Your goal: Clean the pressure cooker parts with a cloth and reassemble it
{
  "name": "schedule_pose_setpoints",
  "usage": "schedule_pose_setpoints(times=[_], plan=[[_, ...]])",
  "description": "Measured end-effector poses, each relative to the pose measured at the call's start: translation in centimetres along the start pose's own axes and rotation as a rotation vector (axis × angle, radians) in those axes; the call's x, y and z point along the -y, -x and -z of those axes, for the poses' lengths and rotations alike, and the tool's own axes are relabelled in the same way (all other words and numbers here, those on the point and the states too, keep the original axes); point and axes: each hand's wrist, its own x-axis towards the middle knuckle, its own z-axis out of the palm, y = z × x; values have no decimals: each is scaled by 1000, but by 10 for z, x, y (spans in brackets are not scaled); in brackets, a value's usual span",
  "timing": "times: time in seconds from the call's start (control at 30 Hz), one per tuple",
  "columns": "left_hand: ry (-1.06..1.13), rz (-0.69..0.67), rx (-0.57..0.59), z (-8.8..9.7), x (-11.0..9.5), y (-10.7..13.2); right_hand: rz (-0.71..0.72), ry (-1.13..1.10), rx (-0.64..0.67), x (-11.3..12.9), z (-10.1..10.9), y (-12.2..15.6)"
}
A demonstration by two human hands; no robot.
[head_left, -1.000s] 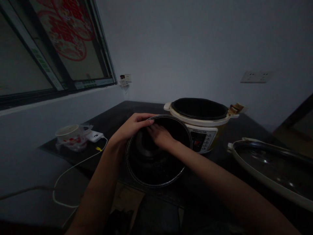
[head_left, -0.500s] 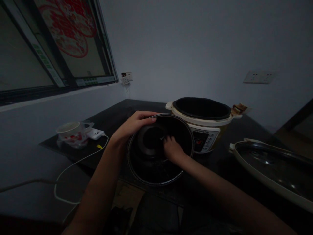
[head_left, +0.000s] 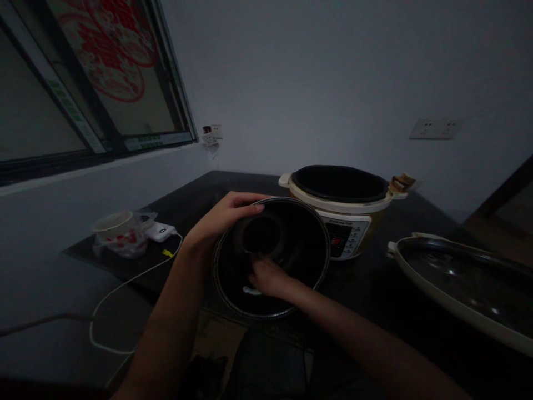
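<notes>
A dark inner pot (head_left: 300,239) is tilted toward me at the front of the black counter. My left hand (head_left: 222,218) grips its upper left rim, fingers curled over the edge. My right hand (head_left: 268,276) is inside the pot against the lower wall, fingers closed on something small and pale that I cannot make out in the dim light. Right behind the pot stands the cream cooker body (head_left: 345,222), open at the top, with a button panel on its front.
A wide lid (head_left: 462,283) lies on the counter at the right. At the left sit a cup in a plastic bag (head_left: 119,233), a white charger (head_left: 160,230) and its cable (head_left: 112,300). A window (head_left: 83,83) fills the left wall.
My right hand has slid from the upper inside of the pot down to its lower wall. My left hand has kept its grip on the rim.
</notes>
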Motion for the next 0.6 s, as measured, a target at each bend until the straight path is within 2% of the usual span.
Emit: schedule_pose_setpoints(times=[0.2, 0.4, 0.5, 0.6], plan=[[28, 17, 7, 0, -2, 1, -178, 14, -44, -26, 16, 11], [14, 7, -29, 6, 2, -4, -376, 70, -164, -34, 59, -1], [-2, -13, -31, 8, 4, -5, -397, 74, -208, -32, 76, -13], [-7, -23, -43, 10, 6, -6, -360, 78, -266, -29, 77, -18]])
